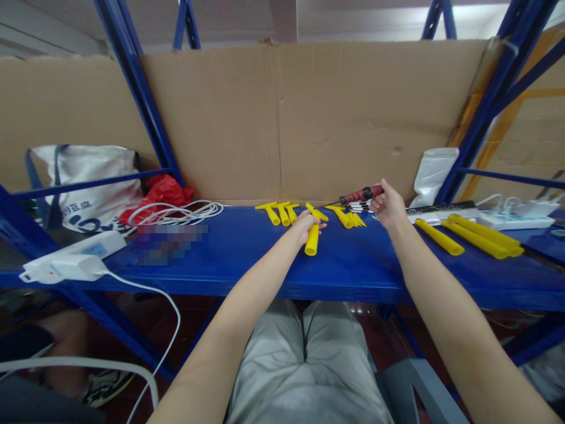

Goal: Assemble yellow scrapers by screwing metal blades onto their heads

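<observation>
My left hand (303, 227) is closed around a yellow T-shaped plastic piece (311, 241), its round tube end pointing toward me. In my right hand (389, 204) is a screwdriver (362, 194) with a red and black handle, its dark shaft pointing left toward the yellow piece. Whether the tip touches anything cannot be made out. Three similar yellow T-pieces (270, 213) lie left of my left hand. Between the hands rest another yellow T-piece (341, 217) and several small pointed yellow pieces (358, 221). Some white sticks with dark ends (359, 206) lie behind the screwdriver handle.
Long yellow tubes (479, 237) lie on the blue shelf (247, 268) at right, near a white power strip (514, 220). At left are a coiled white cable (189, 213), a red plastic bag (161, 194), a cloth bag (95, 182) and another power strip (83, 253). Cardboard (220, 123) stands behind.
</observation>
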The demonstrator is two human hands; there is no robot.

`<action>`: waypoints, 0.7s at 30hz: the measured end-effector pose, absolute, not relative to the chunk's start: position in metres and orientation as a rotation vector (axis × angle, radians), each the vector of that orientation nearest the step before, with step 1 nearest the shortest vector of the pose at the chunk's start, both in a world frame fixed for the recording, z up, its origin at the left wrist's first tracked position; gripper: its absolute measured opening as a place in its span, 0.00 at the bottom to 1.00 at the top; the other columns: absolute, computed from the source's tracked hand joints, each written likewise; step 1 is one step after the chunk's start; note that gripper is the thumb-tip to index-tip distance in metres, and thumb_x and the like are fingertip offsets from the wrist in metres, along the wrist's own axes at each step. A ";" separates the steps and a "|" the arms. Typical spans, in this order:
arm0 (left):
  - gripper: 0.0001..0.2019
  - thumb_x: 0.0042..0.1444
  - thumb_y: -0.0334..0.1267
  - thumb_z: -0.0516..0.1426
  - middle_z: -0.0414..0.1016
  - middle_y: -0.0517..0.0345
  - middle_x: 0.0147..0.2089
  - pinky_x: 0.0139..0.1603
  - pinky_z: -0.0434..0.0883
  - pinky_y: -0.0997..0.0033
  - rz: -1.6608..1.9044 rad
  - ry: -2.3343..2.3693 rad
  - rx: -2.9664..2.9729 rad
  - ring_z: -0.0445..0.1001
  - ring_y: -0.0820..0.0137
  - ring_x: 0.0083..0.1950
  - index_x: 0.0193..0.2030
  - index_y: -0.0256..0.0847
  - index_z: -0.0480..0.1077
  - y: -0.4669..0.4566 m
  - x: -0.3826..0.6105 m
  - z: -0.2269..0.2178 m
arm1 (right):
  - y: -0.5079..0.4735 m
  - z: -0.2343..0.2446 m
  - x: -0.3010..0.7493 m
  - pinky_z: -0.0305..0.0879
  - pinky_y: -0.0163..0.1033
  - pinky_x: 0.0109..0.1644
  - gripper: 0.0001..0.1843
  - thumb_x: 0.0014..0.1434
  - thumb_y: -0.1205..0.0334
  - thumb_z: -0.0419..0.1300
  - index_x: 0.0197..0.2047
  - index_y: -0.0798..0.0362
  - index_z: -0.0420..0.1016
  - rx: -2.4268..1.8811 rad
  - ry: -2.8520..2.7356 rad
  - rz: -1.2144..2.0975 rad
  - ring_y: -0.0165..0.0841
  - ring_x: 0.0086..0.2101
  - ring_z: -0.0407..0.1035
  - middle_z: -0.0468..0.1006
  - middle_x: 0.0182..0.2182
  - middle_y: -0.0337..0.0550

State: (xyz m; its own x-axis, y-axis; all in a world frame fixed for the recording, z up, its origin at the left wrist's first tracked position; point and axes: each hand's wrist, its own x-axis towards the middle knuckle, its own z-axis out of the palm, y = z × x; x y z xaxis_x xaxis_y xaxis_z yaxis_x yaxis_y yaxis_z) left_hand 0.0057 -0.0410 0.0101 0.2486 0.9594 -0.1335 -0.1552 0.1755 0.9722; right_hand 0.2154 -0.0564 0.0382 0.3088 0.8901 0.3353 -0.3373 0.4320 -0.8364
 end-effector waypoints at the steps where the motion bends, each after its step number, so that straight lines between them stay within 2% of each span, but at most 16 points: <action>1: 0.28 0.48 0.18 0.49 0.73 0.53 0.48 0.20 0.64 0.79 1.007 0.972 1.069 0.76 0.74 0.27 0.55 0.44 0.57 -0.041 0.006 0.010 | -0.058 0.040 0.214 0.48 0.30 0.13 0.20 0.47 0.45 0.64 0.26 0.50 0.62 -0.723 -0.905 0.908 0.22 0.12 0.50 0.53 0.10 0.27; 5: 0.28 0.48 0.18 0.50 0.74 0.55 0.47 0.21 0.64 0.79 1.012 0.974 1.061 0.76 0.74 0.27 0.55 0.45 0.58 -0.042 0.005 0.012 | -0.065 0.044 0.207 0.54 0.28 0.17 0.17 0.50 0.50 0.64 0.26 0.51 0.63 -0.709 -0.883 0.878 0.22 0.15 0.58 0.65 0.16 0.31; 7: 0.28 0.48 0.18 0.49 0.74 0.55 0.47 0.21 0.64 0.79 1.001 0.981 1.065 0.75 0.75 0.26 0.55 0.45 0.58 -0.044 0.006 0.012 | -0.066 0.045 0.205 0.56 0.28 0.18 0.15 0.51 0.54 0.64 0.26 0.51 0.62 -0.697 -0.889 0.872 0.22 0.16 0.60 0.68 0.18 0.31; 10: 0.28 0.49 0.17 0.49 0.74 0.54 0.47 0.21 0.64 0.79 0.990 0.990 1.065 0.74 0.76 0.25 0.55 0.44 0.57 -0.044 0.007 0.012 | -0.066 0.044 0.204 0.53 0.27 0.17 0.15 0.49 0.57 0.65 0.26 0.51 0.61 -0.675 -0.907 0.873 0.21 0.15 0.57 0.64 0.17 0.29; 15: 0.28 0.48 0.17 0.49 0.73 0.53 0.48 0.21 0.64 0.79 0.982 1.004 1.060 0.75 0.75 0.26 0.55 0.45 0.57 -0.044 0.008 0.010 | -0.063 0.042 0.209 0.50 0.28 0.15 0.17 0.45 0.55 0.67 0.26 0.50 0.61 -0.687 -0.853 0.871 0.21 0.15 0.54 0.62 0.17 0.28; 21: 0.27 0.49 0.18 0.49 0.73 0.54 0.48 0.21 0.64 0.79 0.989 1.001 1.063 0.75 0.75 0.26 0.54 0.45 0.57 -0.046 0.007 0.012 | -0.060 0.040 0.214 0.45 0.30 0.13 0.19 0.50 0.52 0.61 0.20 0.51 0.55 -0.750 -0.835 0.946 0.22 0.13 0.49 0.54 0.11 0.30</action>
State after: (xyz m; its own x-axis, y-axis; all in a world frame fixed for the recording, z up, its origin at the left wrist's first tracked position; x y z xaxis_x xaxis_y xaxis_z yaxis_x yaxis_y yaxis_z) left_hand 0.0068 -0.0456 0.0120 0.2413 0.9582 -0.1540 -0.1427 0.1920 0.9710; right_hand 0.2136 -0.0605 0.0400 0.3368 0.9021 0.2699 -0.3805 0.3926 -0.8373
